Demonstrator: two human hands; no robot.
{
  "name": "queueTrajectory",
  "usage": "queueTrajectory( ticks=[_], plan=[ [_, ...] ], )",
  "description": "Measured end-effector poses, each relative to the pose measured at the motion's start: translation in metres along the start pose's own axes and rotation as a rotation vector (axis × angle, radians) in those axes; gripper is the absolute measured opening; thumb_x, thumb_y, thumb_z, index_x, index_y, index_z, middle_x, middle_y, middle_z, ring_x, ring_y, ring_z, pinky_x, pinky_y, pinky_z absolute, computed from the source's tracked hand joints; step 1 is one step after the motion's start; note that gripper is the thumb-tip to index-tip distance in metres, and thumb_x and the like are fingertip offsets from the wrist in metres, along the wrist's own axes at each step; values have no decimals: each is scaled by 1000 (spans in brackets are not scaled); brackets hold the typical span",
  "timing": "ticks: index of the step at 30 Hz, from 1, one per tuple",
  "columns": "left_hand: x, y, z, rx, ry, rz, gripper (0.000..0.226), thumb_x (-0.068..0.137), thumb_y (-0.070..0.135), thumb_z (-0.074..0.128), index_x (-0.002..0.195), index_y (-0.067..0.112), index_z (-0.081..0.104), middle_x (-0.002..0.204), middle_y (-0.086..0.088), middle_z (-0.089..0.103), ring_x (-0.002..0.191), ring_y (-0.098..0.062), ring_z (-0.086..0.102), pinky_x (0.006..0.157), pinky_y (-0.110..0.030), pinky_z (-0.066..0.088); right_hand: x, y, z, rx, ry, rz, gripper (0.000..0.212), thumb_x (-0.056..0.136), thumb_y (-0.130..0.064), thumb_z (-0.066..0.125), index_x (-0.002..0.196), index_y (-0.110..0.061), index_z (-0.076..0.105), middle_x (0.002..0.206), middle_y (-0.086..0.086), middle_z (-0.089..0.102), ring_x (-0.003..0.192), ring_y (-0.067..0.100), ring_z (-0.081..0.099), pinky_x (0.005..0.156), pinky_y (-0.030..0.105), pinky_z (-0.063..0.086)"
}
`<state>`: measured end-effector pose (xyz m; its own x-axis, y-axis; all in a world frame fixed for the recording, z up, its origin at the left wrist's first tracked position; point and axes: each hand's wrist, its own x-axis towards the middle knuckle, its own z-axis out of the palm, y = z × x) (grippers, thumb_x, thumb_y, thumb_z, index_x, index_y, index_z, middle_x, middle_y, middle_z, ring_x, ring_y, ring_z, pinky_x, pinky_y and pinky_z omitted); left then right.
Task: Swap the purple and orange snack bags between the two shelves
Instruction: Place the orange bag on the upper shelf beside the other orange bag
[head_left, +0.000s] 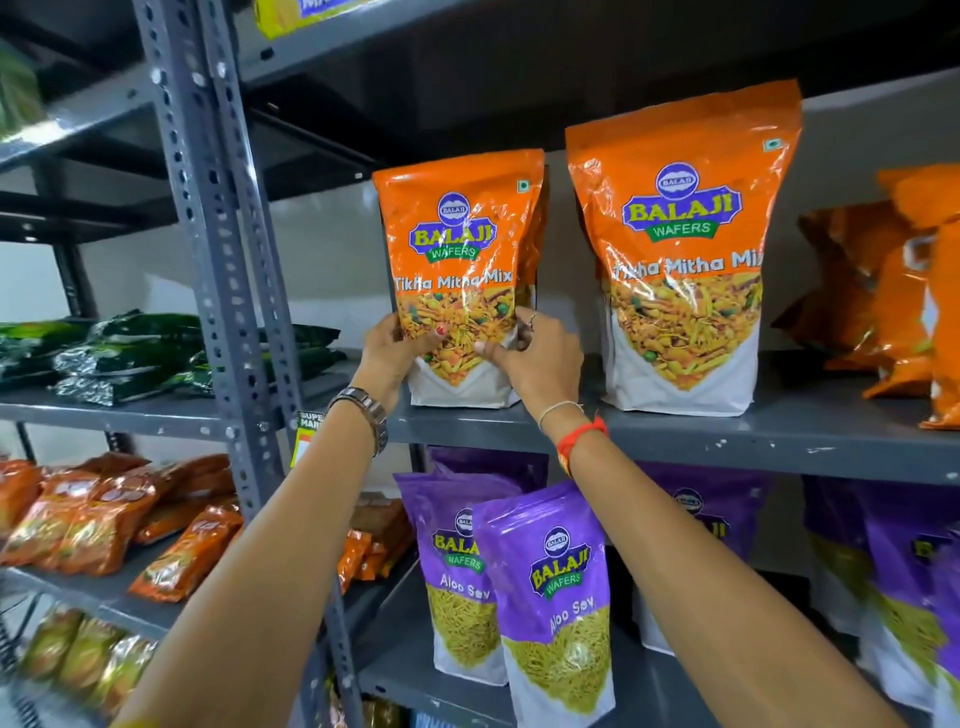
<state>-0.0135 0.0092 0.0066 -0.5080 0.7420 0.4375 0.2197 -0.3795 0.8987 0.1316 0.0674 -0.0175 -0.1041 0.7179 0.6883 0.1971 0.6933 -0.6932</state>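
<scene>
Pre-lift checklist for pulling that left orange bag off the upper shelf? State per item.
1. Both hands on the bag: ok. Left hand and right hand grip the lower sides of the left orange bag.
2. Bag upright: ok, its base sits on the upper shelf.
3. Clearance from the second orange bag: ok, a gap shows between them.
4. Nothing behind comes along: cannot tell, another orange pack edge shows right behind it.
5. Headroom under the shelf above: ok, open space over the bag top.
6. Free spot on the lower shelf: not ok, purple bags fill the front below.
</scene>
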Motion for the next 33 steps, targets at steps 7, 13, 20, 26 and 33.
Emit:
queueTrajectory(
  ticks=[7, 13, 20, 26, 33],
  plan=[
    [-15, -6, 7, 152, 184, 91, 52, 82, 15, 66, 128, 1, 46, 131, -14, 56, 107, -18, 55, 87, -26, 46, -28, -10, -19, 16, -30, -84, 72, 73, -28, 79, 135, -14, 45, 127, 11, 64, 117, 31, 58, 97, 45, 50],
    [-85, -56, 18, -13, 568, 387, 36, 86, 25, 61, 118, 11, 55, 117, -5, 60, 112, -21, 56, 94, -31, 49, -114, 19, -34, 280, 176, -170, 24, 82, 0, 63, 104, -9, 66, 94, -2, 68, 86, 8, 65, 70, 15, 55],
    [-169, -179, 35, -1, 481, 131, 22, 90, 19, 53, 111, 17, 60, 105, -10, 64, 94, -19, 59, 83, -30, 47, -196, 141, -18, 206, 212, 218, 20, 83, 3, 58, 93, -13, 67, 82, 2, 67, 70, -6, 61, 63, 19, 49],
    [-216, -245, 55, 4, 295, -317, 33, 91, 25, 54, 123, 16, 52, 122, -7, 60, 102, -9, 59, 93, -30, 46, -219, 235, -13, 240, -11, 612, 46, 85, -17, 62, 129, -9, 50, 125, 10, 59, 115, 20, 53, 107, 45, 40],
    [-235, -247, 75, -44, 201, -575, 41, 94, 41, 39, 130, 22, 47, 116, 9, 54, 107, -16, 52, 98, -39, 37, -226, 281, -5, 391, -262, 761, 71, 75, -55, 69, 134, -22, 48, 141, 3, 54, 131, 20, 49, 115, 46, 35]
  ],
)
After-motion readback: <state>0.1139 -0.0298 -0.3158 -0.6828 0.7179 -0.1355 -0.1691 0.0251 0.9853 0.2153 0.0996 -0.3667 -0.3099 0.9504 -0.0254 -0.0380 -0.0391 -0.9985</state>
